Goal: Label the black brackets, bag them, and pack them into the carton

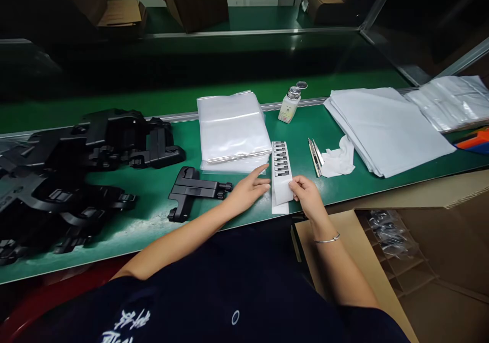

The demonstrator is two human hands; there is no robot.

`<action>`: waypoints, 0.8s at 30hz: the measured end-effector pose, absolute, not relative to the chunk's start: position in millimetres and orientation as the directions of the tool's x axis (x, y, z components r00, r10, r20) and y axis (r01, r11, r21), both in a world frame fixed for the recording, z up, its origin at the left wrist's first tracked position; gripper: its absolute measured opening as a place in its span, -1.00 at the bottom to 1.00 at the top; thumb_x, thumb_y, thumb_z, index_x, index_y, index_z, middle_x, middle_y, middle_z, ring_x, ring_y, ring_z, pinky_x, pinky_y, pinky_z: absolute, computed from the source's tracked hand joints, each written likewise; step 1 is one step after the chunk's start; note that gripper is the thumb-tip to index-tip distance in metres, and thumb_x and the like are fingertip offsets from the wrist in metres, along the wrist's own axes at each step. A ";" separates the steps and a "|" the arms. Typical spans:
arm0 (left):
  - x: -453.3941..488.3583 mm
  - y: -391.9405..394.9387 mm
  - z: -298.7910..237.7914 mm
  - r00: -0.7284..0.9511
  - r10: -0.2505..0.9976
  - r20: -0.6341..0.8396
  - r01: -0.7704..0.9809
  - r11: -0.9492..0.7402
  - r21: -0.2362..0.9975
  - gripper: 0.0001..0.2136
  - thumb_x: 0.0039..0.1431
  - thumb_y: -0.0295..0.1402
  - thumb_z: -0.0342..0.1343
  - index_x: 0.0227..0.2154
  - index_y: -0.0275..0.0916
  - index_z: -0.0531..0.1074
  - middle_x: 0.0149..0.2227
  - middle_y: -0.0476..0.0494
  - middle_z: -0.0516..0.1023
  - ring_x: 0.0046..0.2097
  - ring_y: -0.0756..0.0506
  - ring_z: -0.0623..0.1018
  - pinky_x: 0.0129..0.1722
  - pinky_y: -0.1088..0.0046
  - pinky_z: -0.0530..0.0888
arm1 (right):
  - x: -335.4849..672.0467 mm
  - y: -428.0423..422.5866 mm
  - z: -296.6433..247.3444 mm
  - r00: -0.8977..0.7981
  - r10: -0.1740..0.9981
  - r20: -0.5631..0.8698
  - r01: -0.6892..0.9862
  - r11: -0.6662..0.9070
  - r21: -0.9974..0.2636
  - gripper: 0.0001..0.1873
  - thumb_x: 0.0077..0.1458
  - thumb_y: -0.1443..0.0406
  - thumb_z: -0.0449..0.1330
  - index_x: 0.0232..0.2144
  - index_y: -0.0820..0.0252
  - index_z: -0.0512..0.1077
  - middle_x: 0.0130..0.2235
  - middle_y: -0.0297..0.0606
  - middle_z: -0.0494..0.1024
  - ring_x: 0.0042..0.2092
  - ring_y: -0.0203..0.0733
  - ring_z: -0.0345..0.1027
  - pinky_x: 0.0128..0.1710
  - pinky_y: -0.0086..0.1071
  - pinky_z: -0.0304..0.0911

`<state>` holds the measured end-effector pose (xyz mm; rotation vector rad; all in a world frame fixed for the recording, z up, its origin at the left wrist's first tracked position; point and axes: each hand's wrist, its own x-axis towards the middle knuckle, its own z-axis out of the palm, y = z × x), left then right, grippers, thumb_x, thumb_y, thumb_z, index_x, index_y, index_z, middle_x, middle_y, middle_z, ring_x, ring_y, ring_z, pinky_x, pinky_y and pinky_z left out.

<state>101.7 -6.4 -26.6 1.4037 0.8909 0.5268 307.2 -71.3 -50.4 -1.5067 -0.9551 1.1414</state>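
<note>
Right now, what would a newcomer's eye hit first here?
First, the heap of black plastic parts filling the left of the green bench. Then the white paper strip with black printed labels mid-bench, its lower part pinched in the right grip. Beyond that strip stands a pale, metal-topped bottle.

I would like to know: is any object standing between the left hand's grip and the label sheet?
Nothing visible stands between them. The left hand is open beside the label sheet; the clear plastic stack lies farther back, out of the way.
</note>
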 end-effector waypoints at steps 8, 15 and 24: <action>152.6 1.1 -52.0 0.525 0.818 -0.235 -0.187 0.381 0.906 -0.66 -0.07 -0.28 0.33 -0.21 -0.28 0.47 -0.41 -0.02 0.56 -0.44 0.02 0.50 -0.38 0.52 0.42 | 300.4 -75.5 -58.5 0.378 0.887 0.266 0.493 0.051 -0.869 -0.78 0.16 0.11 0.18 -0.27 0.10 0.49 -0.23 -0.22 0.51 -0.32 -0.18 0.37 -0.39 -0.31 0.31; 154.6 -0.6 -53.8 0.524 0.799 -0.296 -0.097 0.402 0.911 -0.72 -0.08 -0.32 0.32 -0.28 -0.30 0.49 -0.46 -0.01 0.54 -0.47 0.02 0.47 -0.41 0.52 0.38 | 306.0 -75.2 -66.7 -0.003 0.711 0.703 0.973 0.164 -0.162 -0.88 0.23 0.27 0.21 -0.23 0.06 0.57 -0.23 -0.17 0.61 -0.25 -0.11 0.41 -0.26 -0.24 0.24; 138.4 -10.9 -41.2 0.675 0.688 -0.268 0.147 0.231 0.962 -0.36 0.02 -0.39 0.16 0.21 -0.31 0.20 -0.21 -0.17 0.64 -0.26 -0.09 0.61 -0.21 0.40 0.49 | 303.3 -82.1 -48.0 0.380 0.694 0.612 0.696 0.222 -0.683 -0.85 0.28 0.24 0.11 -0.27 0.09 0.48 -0.22 -0.20 0.58 -0.14 -0.09 0.47 -0.03 -0.12 0.33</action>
